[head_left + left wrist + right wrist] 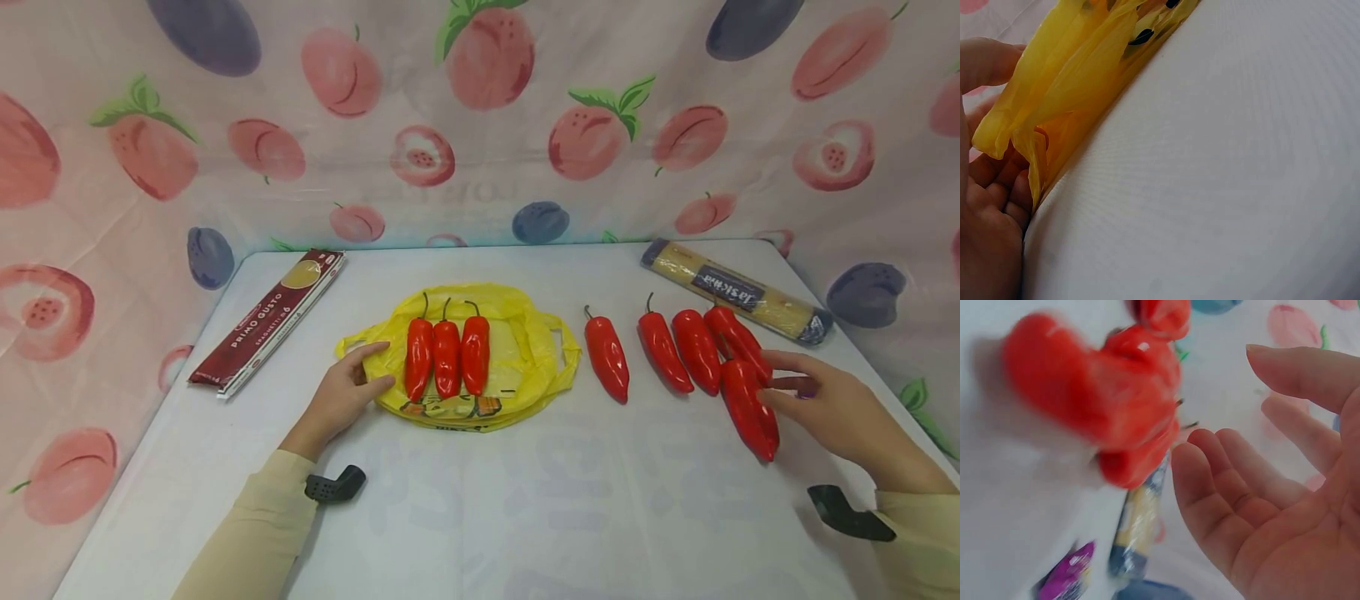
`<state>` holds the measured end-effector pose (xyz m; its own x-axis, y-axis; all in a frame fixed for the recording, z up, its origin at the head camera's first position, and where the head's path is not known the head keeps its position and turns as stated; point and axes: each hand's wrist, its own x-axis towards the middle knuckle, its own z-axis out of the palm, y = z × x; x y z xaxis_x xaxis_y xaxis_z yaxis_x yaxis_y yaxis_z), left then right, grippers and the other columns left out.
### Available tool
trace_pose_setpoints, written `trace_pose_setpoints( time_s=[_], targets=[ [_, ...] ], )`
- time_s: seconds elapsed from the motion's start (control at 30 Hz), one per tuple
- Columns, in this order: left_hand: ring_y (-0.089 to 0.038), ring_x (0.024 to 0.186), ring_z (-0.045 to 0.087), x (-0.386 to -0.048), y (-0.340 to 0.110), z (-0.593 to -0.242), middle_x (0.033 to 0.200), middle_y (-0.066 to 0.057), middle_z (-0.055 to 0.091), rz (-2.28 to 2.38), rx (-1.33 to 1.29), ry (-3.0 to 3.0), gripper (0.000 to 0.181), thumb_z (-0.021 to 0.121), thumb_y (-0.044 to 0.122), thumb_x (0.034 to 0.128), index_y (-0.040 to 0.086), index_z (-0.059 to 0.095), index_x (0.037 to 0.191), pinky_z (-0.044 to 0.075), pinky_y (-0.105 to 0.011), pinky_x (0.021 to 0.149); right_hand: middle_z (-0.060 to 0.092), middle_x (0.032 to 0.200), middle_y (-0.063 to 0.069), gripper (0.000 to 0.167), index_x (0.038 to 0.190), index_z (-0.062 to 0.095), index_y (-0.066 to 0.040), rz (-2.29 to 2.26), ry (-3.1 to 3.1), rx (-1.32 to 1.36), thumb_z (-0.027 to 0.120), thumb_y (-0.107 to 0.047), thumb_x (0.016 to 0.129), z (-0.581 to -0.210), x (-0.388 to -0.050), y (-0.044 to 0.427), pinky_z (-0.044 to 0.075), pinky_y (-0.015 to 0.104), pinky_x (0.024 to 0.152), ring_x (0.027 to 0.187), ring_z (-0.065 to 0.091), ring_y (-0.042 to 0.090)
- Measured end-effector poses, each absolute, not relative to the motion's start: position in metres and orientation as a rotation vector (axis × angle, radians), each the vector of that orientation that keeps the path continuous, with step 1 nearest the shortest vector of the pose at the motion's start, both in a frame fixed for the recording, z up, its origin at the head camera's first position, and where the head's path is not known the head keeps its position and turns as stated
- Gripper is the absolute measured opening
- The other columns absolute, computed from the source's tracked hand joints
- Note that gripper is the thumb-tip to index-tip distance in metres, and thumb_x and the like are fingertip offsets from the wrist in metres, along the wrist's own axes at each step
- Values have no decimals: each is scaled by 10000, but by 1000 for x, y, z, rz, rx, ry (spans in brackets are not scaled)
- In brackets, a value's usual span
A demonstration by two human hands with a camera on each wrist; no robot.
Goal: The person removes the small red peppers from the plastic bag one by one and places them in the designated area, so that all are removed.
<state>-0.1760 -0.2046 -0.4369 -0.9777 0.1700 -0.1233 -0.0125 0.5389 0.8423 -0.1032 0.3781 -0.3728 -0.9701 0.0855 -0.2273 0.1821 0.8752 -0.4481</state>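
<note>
My left hand (341, 400) touches the left edge of a yellow plastic bag (525, 358), its thumb and fingers apart. In the left wrist view the bag's crumpled edge (1054, 94) lies between those fingers. Three red chili peppers (447, 360) lie side by side on the bag, stems pointing away. My right hand (832, 408) is beside a red chili pepper (750, 410) at the right end of a row of several. The right wrist view shows its fingers spread, nothing between them, with blurred peppers (1104, 394) just past the fingertips.
A dark red spaghetti packet (270, 325) lies at the back left. At the back right, behind the peppers, is a clear pasta packet (738, 292) with a blue label. A small purple item (1069, 572) lies near it. Fruit-printed cloth (465, 192) hangs behind the white table (480, 517).
</note>
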Motion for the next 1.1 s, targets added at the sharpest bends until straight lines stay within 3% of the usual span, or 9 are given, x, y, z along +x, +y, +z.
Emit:
trace_pose_setpoints(
  time_s=[0.53, 0.67, 0.83, 1.1],
  targets=[
    [-316, 1214, 516, -176, -204, -438, 1483, -173, 449, 1446, 125, 2564, 598, 664, 257, 953, 132, 453, 1498, 461, -454, 1024, 524, 1322, 319, 716, 1504, 412, -30, -849, 2881, -37, 710, -339, 932, -351, -127, 302, 568, 569, 772, 1186, 477, 534],
    [-308, 1200, 519, -177, -205, -438, 1478, -175, 453, 1449, 138, 2567, 596, 663, 261, 957, 126, 453, 1498, 462, -442, 1022, 510, 1357, 277, 706, 1508, 433, -73, -927, 2841, -87, 723, -342, 923, -349, -132, 282, 583, 514, 768, 1218, 461, 488],
    [-304, 1201, 522, -177, -205, -438, 1474, -177, 458, 1450, 141, 2569, 596, 665, 264, 958, 122, 454, 1498, 458, -439, 1024, 586, 1308, 242, 645, 1479, 481, -79, -1001, 2829, -190, 729, -284, 919, -349, -140, 254, 583, 500, 788, 1182, 543, 455],
    [-305, 1201, 526, -177, -205, -439, 1465, -183, 467, 1447, 144, 2576, 600, 667, 256, 955, 111, 453, 1497, 461, -446, 1019, 601, 1333, 176, 609, 1453, 526, -107, -1041, 2762, -310, 727, -313, 916, -359, -156, 216, 593, 434, 772, 1148, 587, 394]
  ],
)
